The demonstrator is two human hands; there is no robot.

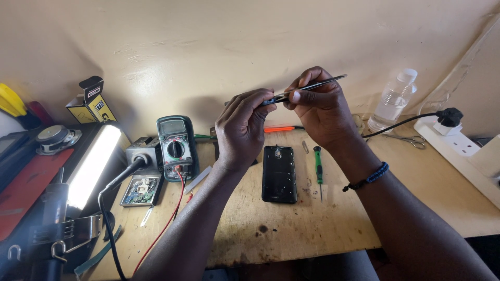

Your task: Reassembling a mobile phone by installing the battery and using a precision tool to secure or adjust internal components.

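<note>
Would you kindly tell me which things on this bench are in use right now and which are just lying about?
In use: left hand pinching a small dark part; right hand holding tweezers.

Lying about: black phone, green screwdriver, multimeter, water bottle, scissors.

I see both forearms bare, no sleeves, no gloves, no rings visible. Right wrist carries a beaded bracelet (369,177), blue beads with a dark section toward 8 o'clock. Left hand (242,130) and right hand (322,112) otherwise unadorned; left wrist bare.
</note>
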